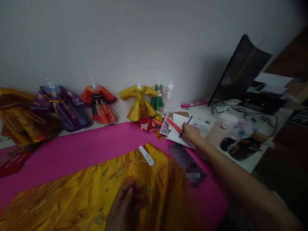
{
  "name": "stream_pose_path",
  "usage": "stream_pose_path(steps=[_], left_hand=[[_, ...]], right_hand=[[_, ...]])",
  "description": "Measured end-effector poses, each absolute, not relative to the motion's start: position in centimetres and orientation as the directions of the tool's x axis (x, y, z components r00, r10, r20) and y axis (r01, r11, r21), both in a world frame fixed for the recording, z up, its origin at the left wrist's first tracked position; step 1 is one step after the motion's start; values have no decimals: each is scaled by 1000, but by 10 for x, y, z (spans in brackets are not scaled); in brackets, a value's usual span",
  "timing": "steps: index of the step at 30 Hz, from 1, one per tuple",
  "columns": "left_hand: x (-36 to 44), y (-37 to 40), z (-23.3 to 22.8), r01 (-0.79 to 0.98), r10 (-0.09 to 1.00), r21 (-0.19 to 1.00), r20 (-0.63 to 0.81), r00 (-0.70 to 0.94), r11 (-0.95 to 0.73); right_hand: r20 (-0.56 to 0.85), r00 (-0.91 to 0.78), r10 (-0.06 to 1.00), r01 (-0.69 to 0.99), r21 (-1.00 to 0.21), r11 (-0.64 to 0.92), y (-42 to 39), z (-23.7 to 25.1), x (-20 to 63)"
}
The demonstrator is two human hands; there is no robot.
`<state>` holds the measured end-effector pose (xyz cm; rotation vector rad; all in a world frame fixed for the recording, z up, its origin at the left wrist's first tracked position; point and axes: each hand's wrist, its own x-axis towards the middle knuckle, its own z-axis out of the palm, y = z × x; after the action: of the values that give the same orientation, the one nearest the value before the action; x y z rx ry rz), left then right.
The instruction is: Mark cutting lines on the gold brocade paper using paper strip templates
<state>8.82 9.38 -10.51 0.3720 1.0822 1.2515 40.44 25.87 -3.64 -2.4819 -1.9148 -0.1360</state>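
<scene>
The pen (pixel 185 125), slim and purple with a pale end, stood tilted in the right hand (pixel 191 133), whose grip was closed around it, the tip down on a white sheet of paper (pixel 176 136) at the far right of the pink cloth (pixel 79 150). With the arm stretched far out, the pen could likely have slipped or dragged a stray mark over the sheet, and the loose papers (pixel 172 123) beneath might have slid under the pressure. The left hand (pixel 125 207) lay flat, fingers spread, on the golden brocade fabric (pixel 96 189) at the near edge, gripping nothing; the glossy cloth looked slippery and might have shifted if the hand lifted, carrying off the small white strip (pixel 146 155) resting on it. Fabric scraps (pixel 149 123) lay just beside the papers. Along the wall stood miniature costumes on little stands: a yellow robe (pixel 139 102), a green dress (pixel 158 98), a red dress (pixel 99 104), a purple robe (pixel 61 104). A dark monitor (pixel 240 70) leaned on the tabletop (pixel 207 114) to the right.
</scene>
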Motion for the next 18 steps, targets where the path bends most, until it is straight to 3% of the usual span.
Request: stream_pose_path(steps=[9,13,18], left_hand=[[93,90,-98,-573,899,763,-427,-100,299],[98,89,-89,-554,897,778,-426,-121,295],[99,88,-84,-497,895,814,-420,-150,299]], right_hand=[[127,223,966,974,12,-227,259,-30,394],[145,82,986,996,-42,-76,246,-17,360],[69,-190,979,976,-96,196,221,-20,301]])
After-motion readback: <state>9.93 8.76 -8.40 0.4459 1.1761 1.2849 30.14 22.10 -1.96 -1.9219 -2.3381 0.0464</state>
